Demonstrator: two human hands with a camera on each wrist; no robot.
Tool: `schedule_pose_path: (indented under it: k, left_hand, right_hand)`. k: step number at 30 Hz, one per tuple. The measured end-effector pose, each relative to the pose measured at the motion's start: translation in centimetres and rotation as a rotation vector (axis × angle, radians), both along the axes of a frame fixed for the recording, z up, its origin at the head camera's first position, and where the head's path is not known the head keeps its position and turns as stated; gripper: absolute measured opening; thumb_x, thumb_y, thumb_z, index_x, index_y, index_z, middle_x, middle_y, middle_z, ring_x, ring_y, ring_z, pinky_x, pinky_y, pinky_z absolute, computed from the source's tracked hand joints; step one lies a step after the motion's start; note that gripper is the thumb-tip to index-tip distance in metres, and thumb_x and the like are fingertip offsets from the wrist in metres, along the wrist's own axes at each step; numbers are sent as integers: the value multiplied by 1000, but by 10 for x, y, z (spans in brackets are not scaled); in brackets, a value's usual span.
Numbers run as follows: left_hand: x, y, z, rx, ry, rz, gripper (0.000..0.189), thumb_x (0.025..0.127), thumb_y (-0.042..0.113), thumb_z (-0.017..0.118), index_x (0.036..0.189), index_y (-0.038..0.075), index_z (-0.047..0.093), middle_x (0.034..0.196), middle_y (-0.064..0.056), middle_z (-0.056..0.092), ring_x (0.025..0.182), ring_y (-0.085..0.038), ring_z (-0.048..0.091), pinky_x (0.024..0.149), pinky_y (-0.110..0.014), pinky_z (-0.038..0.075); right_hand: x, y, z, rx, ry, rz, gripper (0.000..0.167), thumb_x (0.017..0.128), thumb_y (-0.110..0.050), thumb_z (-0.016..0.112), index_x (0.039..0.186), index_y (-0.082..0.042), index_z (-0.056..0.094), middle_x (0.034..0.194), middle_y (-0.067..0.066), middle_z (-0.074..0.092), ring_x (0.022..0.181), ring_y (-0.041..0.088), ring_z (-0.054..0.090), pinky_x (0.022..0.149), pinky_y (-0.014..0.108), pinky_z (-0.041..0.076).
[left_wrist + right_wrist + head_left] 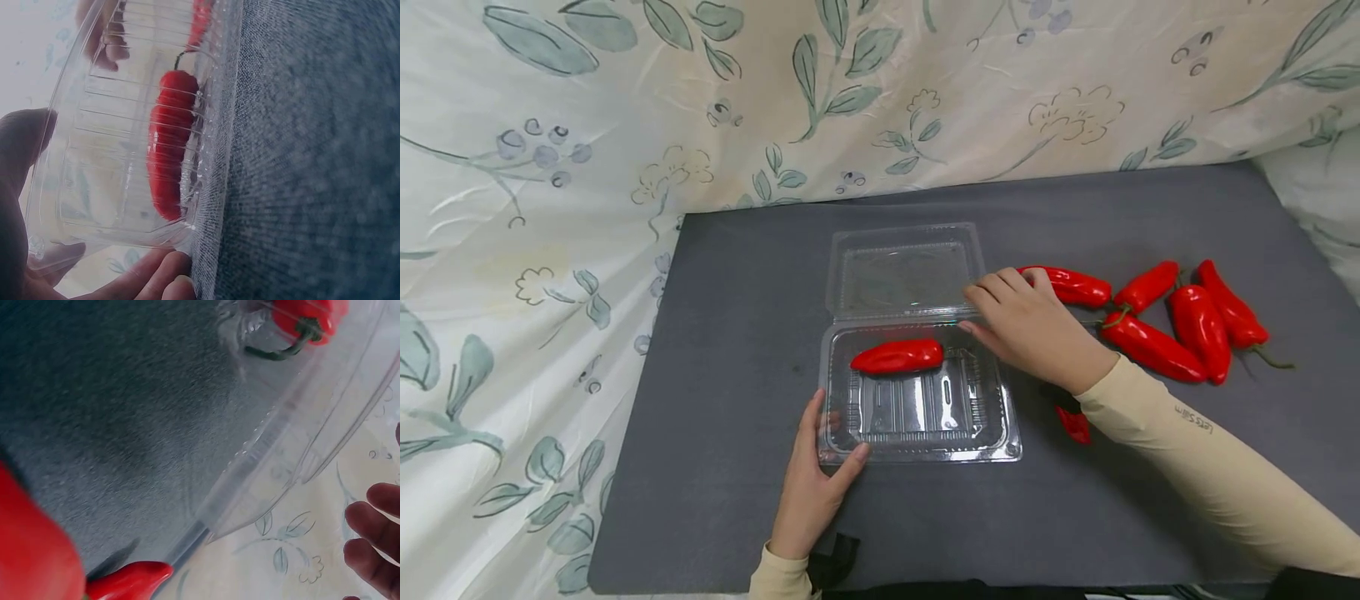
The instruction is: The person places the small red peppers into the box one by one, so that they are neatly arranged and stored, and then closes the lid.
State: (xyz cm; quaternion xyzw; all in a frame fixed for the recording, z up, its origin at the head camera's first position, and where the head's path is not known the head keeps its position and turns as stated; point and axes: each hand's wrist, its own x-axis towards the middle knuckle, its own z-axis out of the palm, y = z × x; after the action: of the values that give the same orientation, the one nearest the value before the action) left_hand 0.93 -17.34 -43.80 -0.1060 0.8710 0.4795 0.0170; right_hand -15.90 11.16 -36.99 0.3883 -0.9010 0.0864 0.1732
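A clear plastic clamshell container (917,454) lies on the grey mat, its lid (902,271) folded back away from me. Inside its base, toward the back, rests one red pepper (898,357), also visible through the ribbed wall as a red pepper (172,147) in the left wrist view. My left hand (811,487) holds the front left corner, thumb at the front rim and fingers along the left side. Above the container's right back edge hovers my right hand (1030,325), fingers loosely bent. Its fingertips (369,550) hold nothing in the right wrist view.
Several red peppers (1202,333) lie in a loose group on the right of the mat (737,333). Another red pepper (1075,425) shows partly beneath my right forearm. Floral cloth (587,292) borders the mat at the back and left.
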Motion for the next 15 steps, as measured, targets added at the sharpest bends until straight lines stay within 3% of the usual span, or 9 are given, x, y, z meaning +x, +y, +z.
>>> schedule_pose_path:
  k: [15]
  left_hand:
    - [0, -1, -1, 4, 7, -1, 87, 82, 46, 72, 150, 40, 19, 133, -4, 53, 116, -20, 50, 86, -43, 43]
  right_hand:
    - [-4, 31, -1, -35, 17, -51, 47, 81, -28, 74, 116, -2, 58, 109, 14, 60, 100, 32, 53, 79, 51, 34]
